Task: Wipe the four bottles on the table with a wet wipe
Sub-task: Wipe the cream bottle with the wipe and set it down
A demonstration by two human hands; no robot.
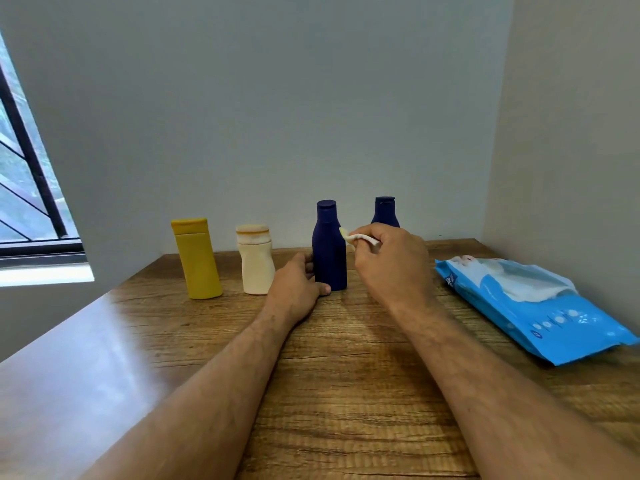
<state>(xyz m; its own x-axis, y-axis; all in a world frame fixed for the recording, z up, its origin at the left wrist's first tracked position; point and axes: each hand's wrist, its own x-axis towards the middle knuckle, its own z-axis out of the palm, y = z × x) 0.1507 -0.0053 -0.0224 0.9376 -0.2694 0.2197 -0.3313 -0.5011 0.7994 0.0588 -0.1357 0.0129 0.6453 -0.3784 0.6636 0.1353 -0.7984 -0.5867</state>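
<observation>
Four bottles stand upright in a rough row near the back of the wooden table [346, 393], close to the wall. From left to right: a yellow bottle [197, 261], a cream bottle [255, 263] with a dented body, a dark blue bottle [329, 251], and a second blue bottle [385, 211] set further back (only its cap and shoulders show above the right hand).

The left hand [298, 287] grips the base of the nearer dark blue bottle, fingers curled behind its left side and the thumb tip showing at the front by its foot. The bottle rests on the table.

The right hand [391, 261] pinches a folded white wet wipe [360, 239] between thumb and curled fingers. The wipe's free end touches the right shoulder of the dark blue bottle, just below the neck.

A blue pack of wipes [554, 327] lies flat on the right side of the table, well apart from the bottles, with white sheet material showing at its opened top. A window [24, 188] with a dark frame sits at the far left.
</observation>
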